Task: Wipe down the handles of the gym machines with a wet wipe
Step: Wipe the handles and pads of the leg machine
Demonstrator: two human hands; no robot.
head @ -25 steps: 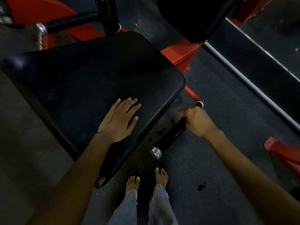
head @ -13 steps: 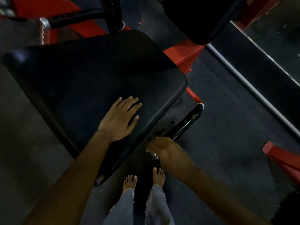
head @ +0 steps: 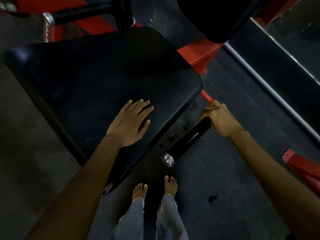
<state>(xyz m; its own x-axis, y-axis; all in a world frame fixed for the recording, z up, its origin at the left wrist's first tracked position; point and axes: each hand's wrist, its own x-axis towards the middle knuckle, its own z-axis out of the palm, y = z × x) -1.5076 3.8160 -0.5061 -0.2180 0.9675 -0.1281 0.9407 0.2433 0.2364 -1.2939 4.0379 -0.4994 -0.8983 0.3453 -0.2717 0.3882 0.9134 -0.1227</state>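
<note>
One black handle [head: 187,140], right hand [head: 220,119] gripping, left hand [head: 129,122] flat.

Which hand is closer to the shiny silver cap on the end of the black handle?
It looks like the left hand, flat on the black seat pad up-left of the silver cap. The right hand grips the handle's far end.

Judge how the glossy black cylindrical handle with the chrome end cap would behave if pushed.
The black cylindrical handle probably stays rigid: it joins a red bar. Its sheen suggests a slick surface. The right hand grips its far end without visible bending.
</note>
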